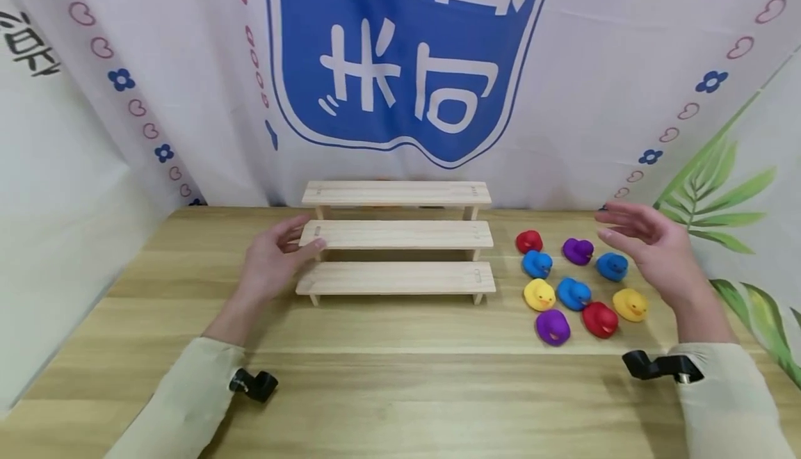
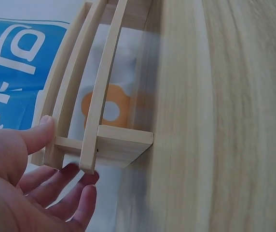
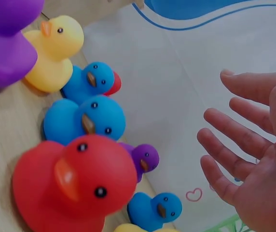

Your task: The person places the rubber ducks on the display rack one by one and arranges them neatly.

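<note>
A pale three-step wooden stand (image 1: pixel 395 235) is upright on the table. At its left end my left hand (image 1: pixel 272 257) grips the middle step, thumb on top. In the left wrist view the left hand (image 2: pixel 41 179) has its fingers bent around the ends of the boards. Several rubber ducks lie right of the stand, among them a red duck (image 1: pixel 600 319), a purple duck (image 1: pixel 553 327), a yellow duck (image 1: pixel 539 295) and a blue duck (image 1: pixel 573 293). My right hand (image 1: pixel 657 250) hovers beside the ducks, fingers loosely extended, holding nothing; the right wrist view shows its bare palm (image 3: pixel 268 179).
The wooden table (image 1: pixel 400 389) carries everything. A white cloth with a blue emblem (image 1: pixel 407 62) hangs right behind the stand. Black mounts sit on both wrists, one on the left sleeve (image 1: pixel 181 389).
</note>
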{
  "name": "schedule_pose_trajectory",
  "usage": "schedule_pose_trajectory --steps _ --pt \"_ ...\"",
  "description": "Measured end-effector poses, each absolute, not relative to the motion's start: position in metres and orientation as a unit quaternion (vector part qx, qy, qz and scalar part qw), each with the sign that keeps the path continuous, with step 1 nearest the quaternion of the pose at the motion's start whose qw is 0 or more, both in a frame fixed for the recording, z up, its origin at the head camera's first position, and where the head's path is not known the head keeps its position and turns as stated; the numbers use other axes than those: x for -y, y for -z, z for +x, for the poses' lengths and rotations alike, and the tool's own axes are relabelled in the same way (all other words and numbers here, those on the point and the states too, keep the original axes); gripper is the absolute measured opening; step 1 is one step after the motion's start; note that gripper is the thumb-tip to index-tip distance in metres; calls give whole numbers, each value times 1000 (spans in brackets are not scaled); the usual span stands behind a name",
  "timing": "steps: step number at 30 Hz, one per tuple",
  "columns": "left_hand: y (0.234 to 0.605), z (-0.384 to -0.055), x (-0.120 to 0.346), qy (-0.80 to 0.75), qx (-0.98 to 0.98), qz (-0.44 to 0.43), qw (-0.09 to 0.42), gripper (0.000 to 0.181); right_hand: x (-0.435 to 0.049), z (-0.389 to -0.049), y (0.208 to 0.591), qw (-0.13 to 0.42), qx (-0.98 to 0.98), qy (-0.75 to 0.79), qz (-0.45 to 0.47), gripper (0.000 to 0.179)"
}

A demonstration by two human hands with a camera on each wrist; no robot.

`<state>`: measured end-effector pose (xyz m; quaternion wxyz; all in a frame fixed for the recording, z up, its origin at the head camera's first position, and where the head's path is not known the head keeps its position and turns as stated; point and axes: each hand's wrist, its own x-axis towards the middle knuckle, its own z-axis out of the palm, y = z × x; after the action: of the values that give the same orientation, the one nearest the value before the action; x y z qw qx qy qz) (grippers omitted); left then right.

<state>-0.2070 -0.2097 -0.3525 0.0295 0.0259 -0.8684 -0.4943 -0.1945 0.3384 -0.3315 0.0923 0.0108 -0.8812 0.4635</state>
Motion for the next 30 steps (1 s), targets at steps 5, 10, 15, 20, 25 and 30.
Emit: schedule_pose_trajectory --steps 5,10,15,20,25,30 --pt "353 -208 207 510 860 24 8 74 -351 -192 340 83 887 -455 12 54" --pt "353 -206 211 501 865 32 9 72 -357 -195 344 75 877 -474 17 55" --pt "353 -206 212 497 867 28 14 72 -365 -194 345 71 872 -485 15 54" --pt "353 -207 209 505 863 29 11 72 -374 -192 347 51 886 -460 9 54" --pt "354 -207 211 511 859 35 6 73 -380 -190 352 22 891 -453 2 56" --pt "356 -207 212 513 858 33 7 73 -385 -191 357 1 895 -445 8 59"
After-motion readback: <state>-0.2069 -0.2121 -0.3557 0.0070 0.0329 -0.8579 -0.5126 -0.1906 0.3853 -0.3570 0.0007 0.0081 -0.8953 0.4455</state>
